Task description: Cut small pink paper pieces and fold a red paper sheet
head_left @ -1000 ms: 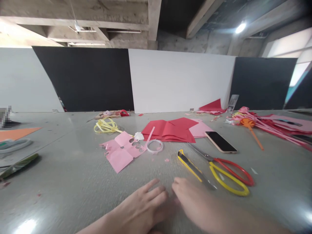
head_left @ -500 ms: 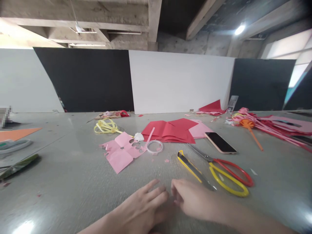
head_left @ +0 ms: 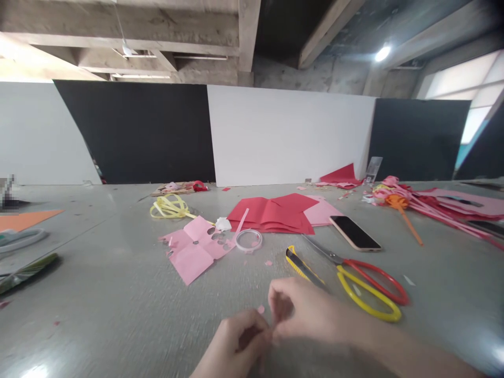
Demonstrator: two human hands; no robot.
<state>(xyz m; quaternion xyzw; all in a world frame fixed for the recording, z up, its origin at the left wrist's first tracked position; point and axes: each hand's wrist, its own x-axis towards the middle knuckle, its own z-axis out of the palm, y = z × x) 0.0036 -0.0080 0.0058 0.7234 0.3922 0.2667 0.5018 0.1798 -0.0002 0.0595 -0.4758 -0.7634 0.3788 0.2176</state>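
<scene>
Pink scrap (head_left: 261, 310) shows by left hand (head_left: 238, 341), axis unclear.

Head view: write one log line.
Left hand: curled | right hand: curled, near left | held: unclear | utility knife: partly behind right hand

phone (head_left: 355, 232) on grey table (head_left: 118, 294); white panel (head_left: 291, 136) between dark panels (head_left: 137, 131), lit lamp (head_left: 382, 53) overhead

On the counter (head_left: 118, 310), a paper sheet (head_left: 200, 256) lies left of the tape (head_left: 249, 251), the knife (head_left: 302, 266) left of the scissors (head_left: 347, 262).
</scene>
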